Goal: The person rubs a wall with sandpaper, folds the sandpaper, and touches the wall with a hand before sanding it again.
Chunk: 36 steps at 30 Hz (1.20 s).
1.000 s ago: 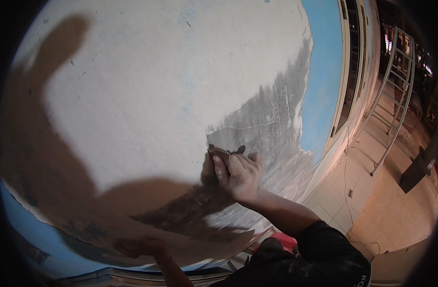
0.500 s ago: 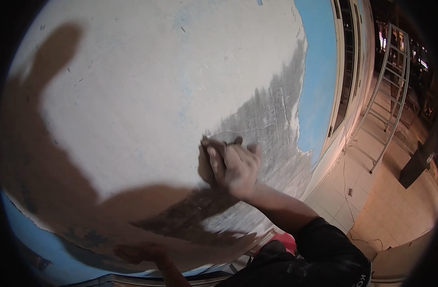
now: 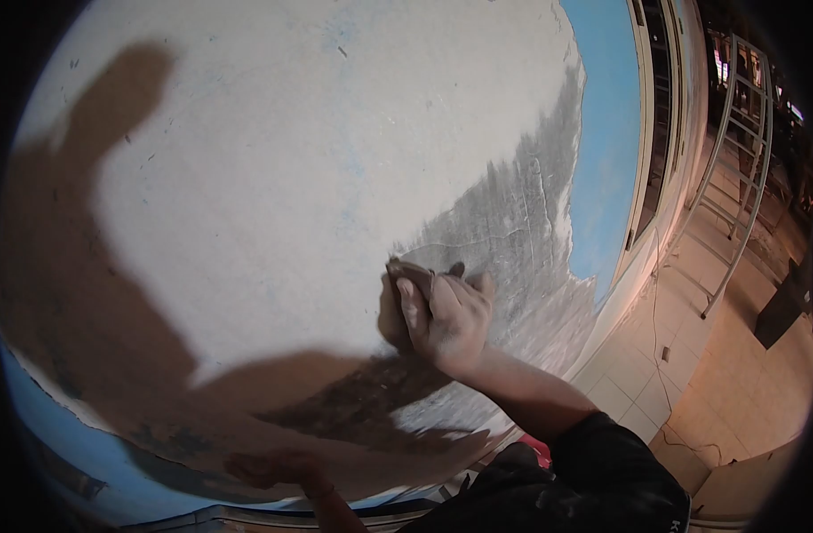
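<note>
My right hand (image 3: 453, 322) is closed around a dark brown, flat-edged hand tool (image 3: 413, 269), with the thumb along its near side. The tool's edge is at the wall (image 3: 273, 222), where a streaky grey patch (image 3: 504, 209) borders the pale, whitish surface. A dark end of the tool sticks out beyond my fingers; its exact kind does not show. Lower down, in shadow, my left hand (image 3: 269, 467) is close to the wall with its fingers loosely extended and nothing visible in them. A band shows on that wrist.
Blue paint (image 3: 606, 160) with a ragged edge lies right of the grey patch, beside a window frame (image 3: 648, 115). A metal ladder (image 3: 746, 169) stands on the tiled floor (image 3: 633, 377) at right, near a dark box (image 3: 782, 311). A thin cable (image 3: 669, 404) runs across the floor.
The view has shifted slightly, so the wall, ladder and both hands appear further right. My right hand stays at nearly the same spot on the wall, still gripping the tool.
</note>
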Tool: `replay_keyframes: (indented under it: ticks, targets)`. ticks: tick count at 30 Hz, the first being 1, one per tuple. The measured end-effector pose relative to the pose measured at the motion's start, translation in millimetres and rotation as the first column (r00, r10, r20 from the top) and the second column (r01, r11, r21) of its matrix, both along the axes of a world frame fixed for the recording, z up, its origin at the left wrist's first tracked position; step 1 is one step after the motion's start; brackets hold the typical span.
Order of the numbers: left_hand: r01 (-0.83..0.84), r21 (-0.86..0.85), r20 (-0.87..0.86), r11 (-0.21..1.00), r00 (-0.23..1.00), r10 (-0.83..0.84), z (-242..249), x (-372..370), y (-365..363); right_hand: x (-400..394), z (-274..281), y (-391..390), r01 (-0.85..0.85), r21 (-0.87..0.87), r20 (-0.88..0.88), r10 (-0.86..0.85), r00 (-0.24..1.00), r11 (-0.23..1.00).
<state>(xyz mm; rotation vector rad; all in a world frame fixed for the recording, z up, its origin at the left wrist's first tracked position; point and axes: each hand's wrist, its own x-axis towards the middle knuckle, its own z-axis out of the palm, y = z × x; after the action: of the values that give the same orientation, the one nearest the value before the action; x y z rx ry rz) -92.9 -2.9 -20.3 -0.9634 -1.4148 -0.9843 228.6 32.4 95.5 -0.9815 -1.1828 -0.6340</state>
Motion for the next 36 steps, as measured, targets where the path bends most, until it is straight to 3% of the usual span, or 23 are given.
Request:
replay_keyframes:
  ticks: [4,7,10,13,16,19,22,25,29,32,36]
  targets:
    - [0.015,-0.005,-0.001,1.000,1.000,-0.015,2.1,3.5,-2.7,-3.5,-26.9,-9.4,-0.060,-0.099,0.000,0.060,0.998,0.993]
    - [0.017,0.000,0.016,1.000,1.000,-0.017,2.1,5.4,-2.5,3.6,-6.3,-4.2,0.003,-0.030,0.056,-0.001,0.998,1.000]
    - [0.026,0.017,0.015,1.000,1.000,-0.026,1.7,4.7,-2.5,5.7,17.4,-6.0,-0.001,-0.065,0.029,0.003,1.000,0.998]
    - [0.049,0.030,0.024,0.998,0.998,-0.049,-0.7,-1.2,1.4,1.9,-6.1,2.9,0.067,0.009,0.017,-0.067,0.998,0.998]
    - [0.010,0.001,0.034,1.000,0.999,-0.010,-0.1,2.6,-1.5,-4.9,-29.2,-8.0,-0.025,-0.109,-0.012,0.024,1.000,0.994]
    - [0.003,0.008,0.016,1.000,1.000,-0.003,-3.4,-2.2,-0.5,-0.8,-3.9,-5.0,0.010,0.015,0.032,-0.011,0.999,1.000]
    - [0.001,0.011,0.019,1.000,1.000,-0.001,-1.1,0.9,-0.4,4.0,24.5,-4.5,0.009,-0.032,0.012,-0.008,1.000,0.999]
    - [0.013,0.014,0.020,1.000,1.000,-0.013,4.2,8.3,-2.9,-0.9,7.6,-2.3,0.045,0.008,-0.012,-0.045,0.999,0.999]
    - [-0.032,0.025,-0.001,0.999,0.999,0.032,-1.5,0.3,1.6,-2.7,-20.0,-7.6,-0.033,-0.037,-0.012,0.033,0.999,0.999]
    - [-0.039,0.022,-0.028,0.999,0.999,0.040,3.9,3.7,-1.2,2.4,10.6,-4.8,-0.003,0.035,-0.010,0.004,1.000,0.999]
    - [-0.037,0.008,-0.067,0.999,0.997,0.038,11.0,8.4,-4.9,5.6,23.0,0.3,0.005,0.003,-0.002,-0.005,1.000,1.000]
